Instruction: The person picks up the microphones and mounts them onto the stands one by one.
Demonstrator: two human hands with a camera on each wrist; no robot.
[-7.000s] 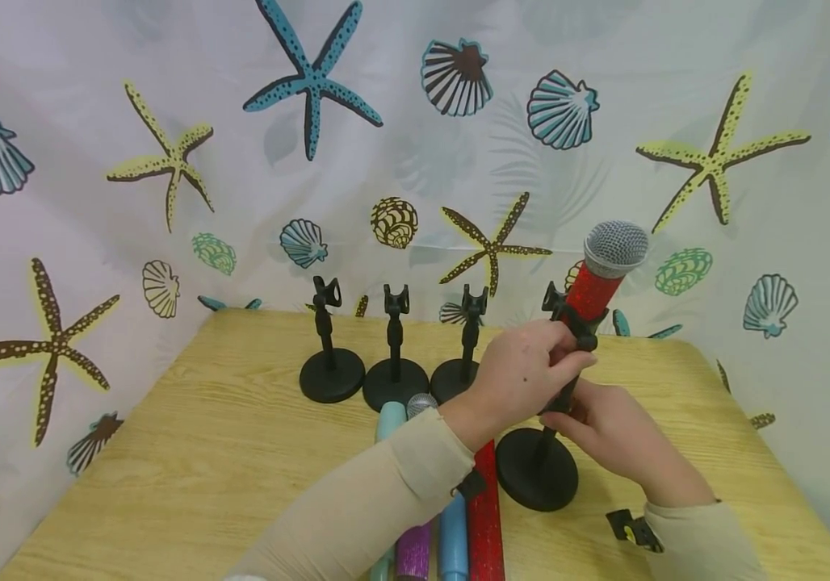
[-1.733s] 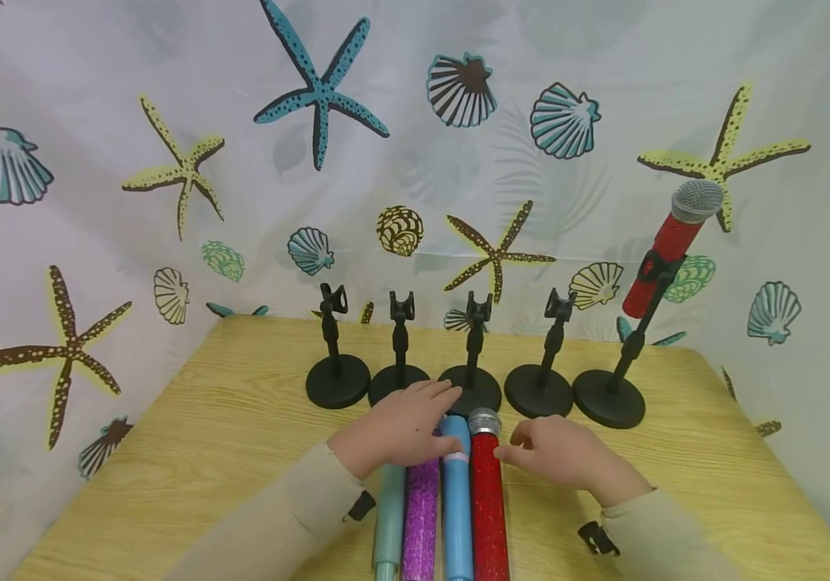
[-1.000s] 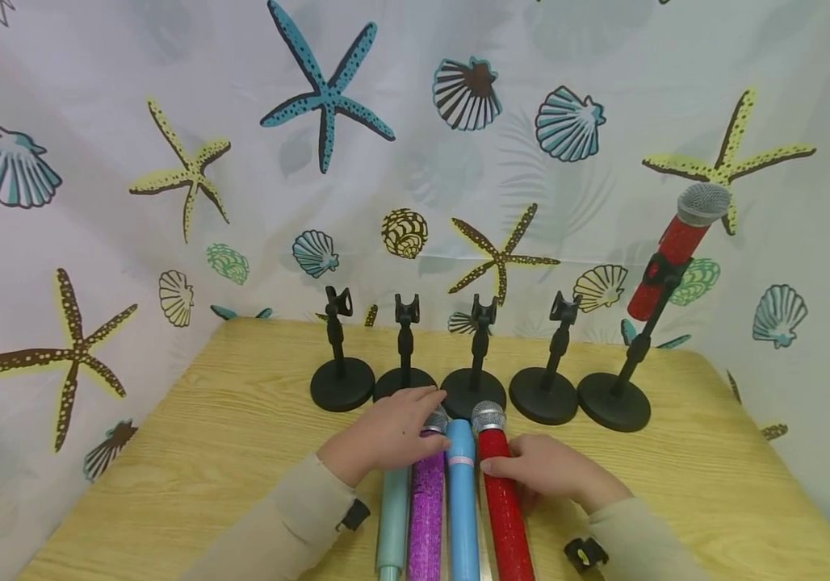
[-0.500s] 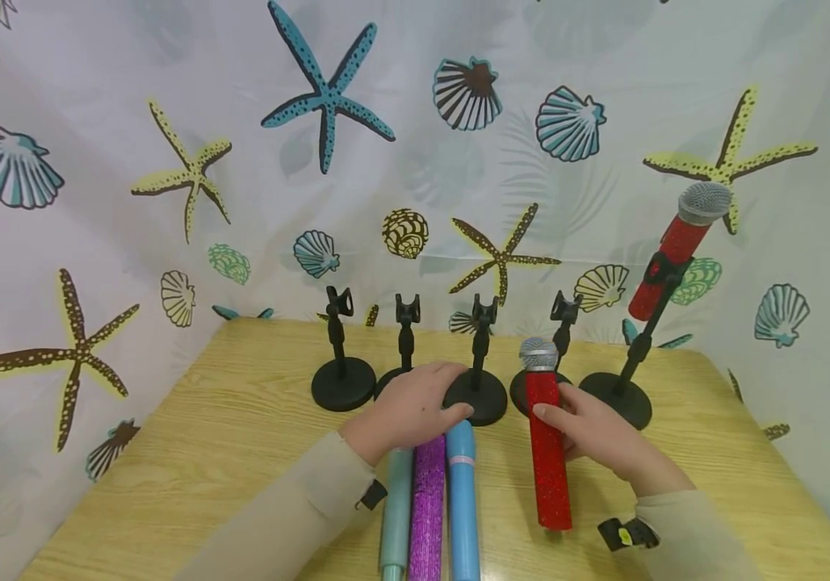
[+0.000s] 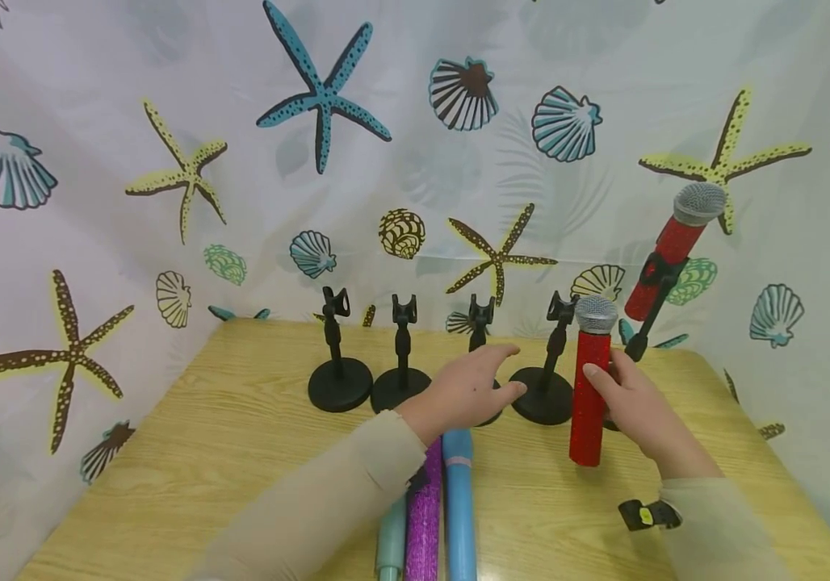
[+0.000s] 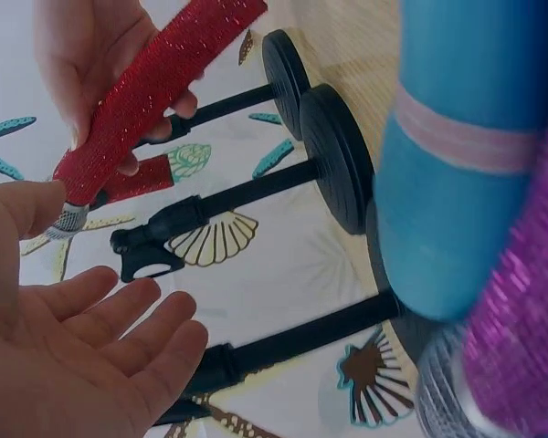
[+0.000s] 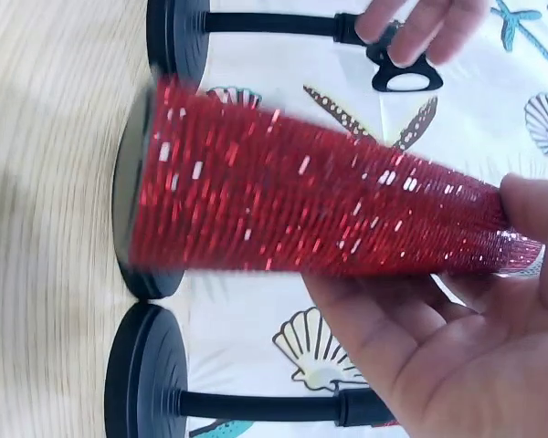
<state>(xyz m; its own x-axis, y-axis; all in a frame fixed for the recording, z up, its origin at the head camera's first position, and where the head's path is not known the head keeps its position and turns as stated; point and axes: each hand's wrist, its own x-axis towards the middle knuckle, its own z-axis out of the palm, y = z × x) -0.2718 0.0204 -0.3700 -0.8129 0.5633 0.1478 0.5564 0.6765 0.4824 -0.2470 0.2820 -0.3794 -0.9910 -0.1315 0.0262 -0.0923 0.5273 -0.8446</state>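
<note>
A glittery red microphone (image 5: 591,395) with a silver mesh head stands nearly upright in my right hand (image 5: 640,407), which grips its upper body between thumb and fingers. In the right wrist view the sparkling red handle (image 7: 320,192) hangs above the table. My left hand (image 5: 462,391) reaches over the table with fingers spread, holding nothing, in front of the middle stand. The nearest stand to both hands is a black microphone stand (image 5: 542,395) with a bare clip on top. In the left wrist view my left palm (image 6: 82,356) faces the red microphone.
Another red microphone (image 5: 665,246) sits tilted in the clip of the rightmost stand. More black stands (image 5: 340,383) line the table's back. Blue (image 5: 460,508), purple (image 5: 424,524) and pale green (image 5: 390,541) microphones lie side by side in front. A patterned curtain (image 5: 255,202) hangs behind.
The second red microphone has been picked up from the row by my right hand, raised and moved right. My left hand has moved right. Earlier, both hands worked at the stand now on the far right.
</note>
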